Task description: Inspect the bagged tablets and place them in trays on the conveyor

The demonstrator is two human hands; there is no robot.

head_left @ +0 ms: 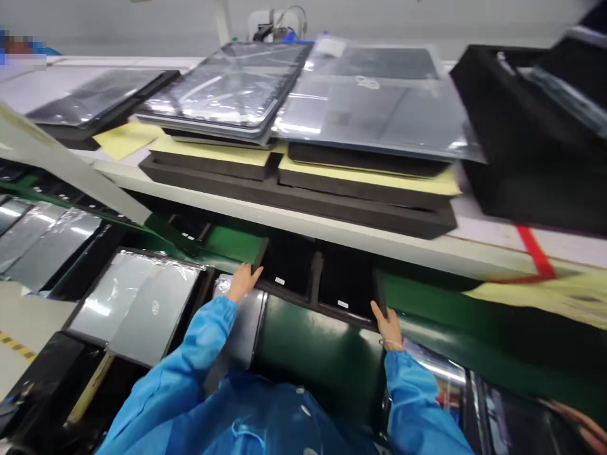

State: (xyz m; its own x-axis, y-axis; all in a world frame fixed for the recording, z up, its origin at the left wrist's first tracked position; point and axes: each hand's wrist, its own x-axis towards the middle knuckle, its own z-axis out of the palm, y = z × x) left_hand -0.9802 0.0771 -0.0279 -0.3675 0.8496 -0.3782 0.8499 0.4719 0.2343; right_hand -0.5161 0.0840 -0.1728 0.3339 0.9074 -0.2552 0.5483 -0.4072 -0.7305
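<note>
A black foam tray (315, 278) lies on the green surface below the shelf. Its two compartments hold dark panels, a left panel (290, 262) and a right panel (345, 278), each with a small white label near the front. My left hand (243, 282) grips the tray's left end, thumb over the rim and fingers on the outer side. At the opposite end, my right hand (389, 326) grips the right rim, some fingers partly hidden. The bare green surface (322, 354) stretches between my forearms and my body.
Above the tray runs a white shelf (227, 201) with film-covered panels (370, 107) stacked on foam. Another tray with silver panels (137, 303) sits to the left. Film-wrapped panels (441, 373) lie at right, where another person's hand (581, 422) shows at the edge.
</note>
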